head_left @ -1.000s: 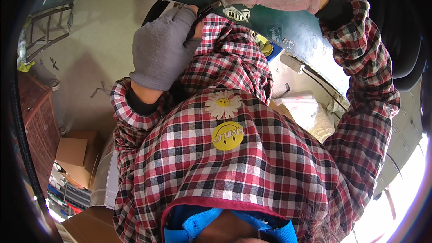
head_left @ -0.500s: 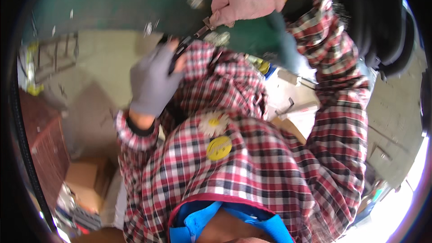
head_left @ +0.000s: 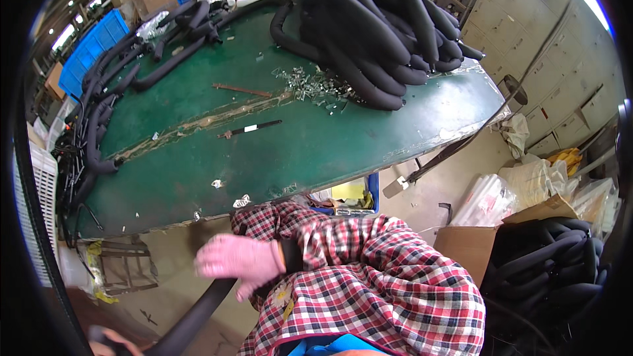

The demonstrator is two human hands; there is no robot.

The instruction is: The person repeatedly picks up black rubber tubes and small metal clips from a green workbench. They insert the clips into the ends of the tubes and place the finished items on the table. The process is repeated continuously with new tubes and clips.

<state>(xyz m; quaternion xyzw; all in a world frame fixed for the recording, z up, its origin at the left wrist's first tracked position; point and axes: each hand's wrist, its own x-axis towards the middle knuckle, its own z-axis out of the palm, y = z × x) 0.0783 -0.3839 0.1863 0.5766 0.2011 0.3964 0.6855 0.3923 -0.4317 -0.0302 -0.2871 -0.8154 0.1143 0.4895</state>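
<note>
A thick black foam tube (head_left: 201,308) slants from the lower left edge up to my right hand (head_left: 241,257), which wears a pink glove. That hand is closed around the tube's upper end, its fingers pointing left and its thumb below. At the lower left edge, my left hand (head_left: 109,341) grips the tube farther down; it is blurred and partly cut off. Beyond both hands is the green table (head_left: 310,151). On it lie a dark strip with a white patch (head_left: 250,128) and a thin rusty bar (head_left: 241,89).
Black foam tubes (head_left: 369,33) are heaped at the table's far right, with small clear scraps (head_left: 316,89) beside them. More tubes (head_left: 168,62) line the left side, near a blue crate (head_left: 92,53). A cardboard box (head_left: 465,247) of tubes stands right; a blue bin (head_left: 372,191) sits below the table.
The view has swung up to the table. Earlier my hands were raised at its edge with a slender dark tool between them; now they are low on the left, around the foam tube.
</note>
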